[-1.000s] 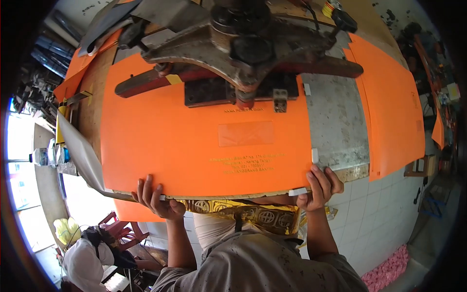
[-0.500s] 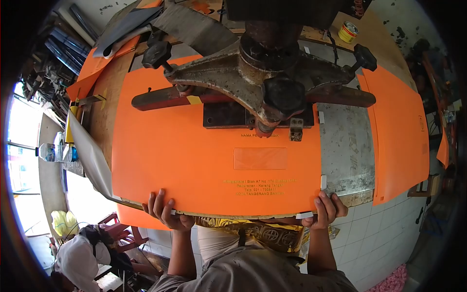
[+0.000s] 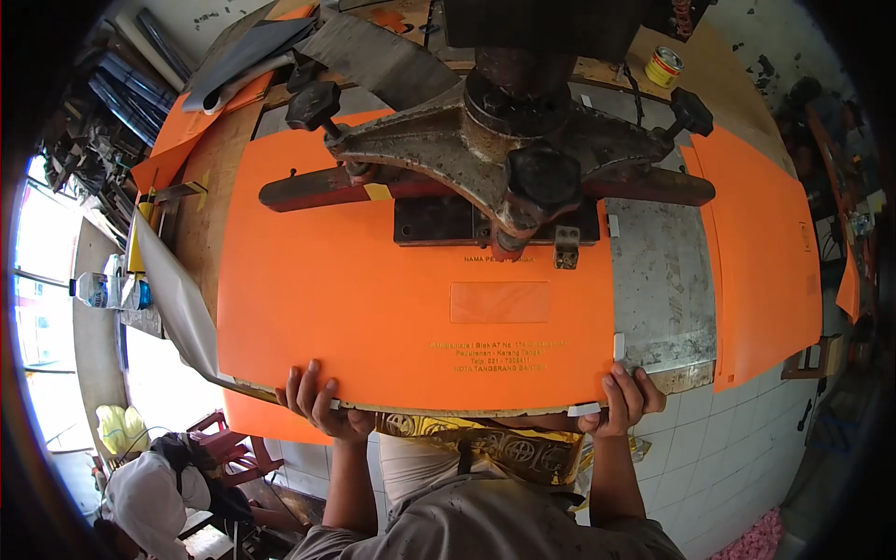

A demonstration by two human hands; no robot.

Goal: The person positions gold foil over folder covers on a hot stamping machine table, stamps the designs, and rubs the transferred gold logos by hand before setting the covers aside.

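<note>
A large orange plastic sheet (image 3: 327, 280) lies flat under a heavy metal press head (image 3: 448, 140). Gold lettering and a clear rectangular window (image 3: 499, 302) show on its front half. My left hand (image 3: 327, 407) is closed over the sheet's front left edge, fingers on top and thumb toward the edge. At the front right corner, my right hand (image 3: 623, 403) grips the same edge, beside a small white stop (image 3: 584, 410). Another white stop (image 3: 619, 346) sits by the sheet's right side. A dark plate (image 3: 439, 231) under the press hides part of the sheet.
More orange sheets (image 3: 761, 271) lie on the right of the metal bed (image 3: 658, 280). A small yellow can (image 3: 664, 67) stands at the back. Black knobs (image 3: 691, 110) stick out from the press. To the lower left, another person (image 3: 154, 499) sits near a red stool (image 3: 229, 448).
The view has shifted very slightly. Both hands stay on the sheet's front edge, and neither the sheet nor the press has visibly moved.
</note>
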